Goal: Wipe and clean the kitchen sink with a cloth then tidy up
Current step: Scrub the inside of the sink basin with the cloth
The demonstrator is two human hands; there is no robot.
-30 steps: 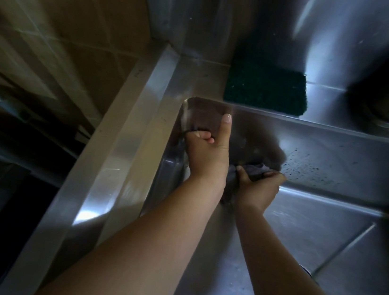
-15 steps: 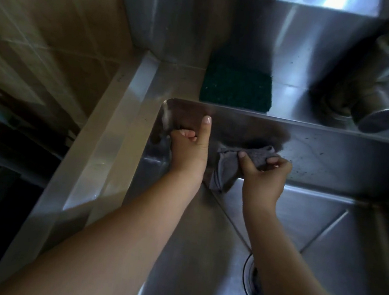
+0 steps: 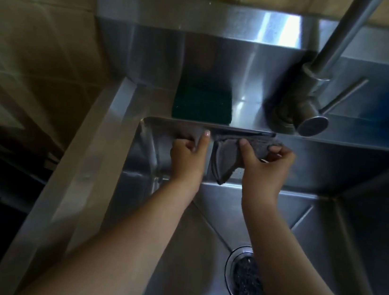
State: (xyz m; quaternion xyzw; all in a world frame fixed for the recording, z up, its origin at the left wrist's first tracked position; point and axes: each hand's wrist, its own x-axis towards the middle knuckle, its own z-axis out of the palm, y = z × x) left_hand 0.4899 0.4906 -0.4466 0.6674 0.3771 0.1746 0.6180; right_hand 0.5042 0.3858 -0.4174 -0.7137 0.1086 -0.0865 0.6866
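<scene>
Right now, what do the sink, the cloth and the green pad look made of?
Sink: likely brushed stainless steel, grey with streaky reflections. Cloth: soft grey fabric, folds and droops; weave unclear. Green pad: matte, coarse-looking, probably synthetic scouring fibre.

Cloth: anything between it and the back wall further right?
Nothing visible. The right hand holds the cloth against the sink's back wall; the wall rightward is bare. The faucet stands on the ledge above.
</scene>
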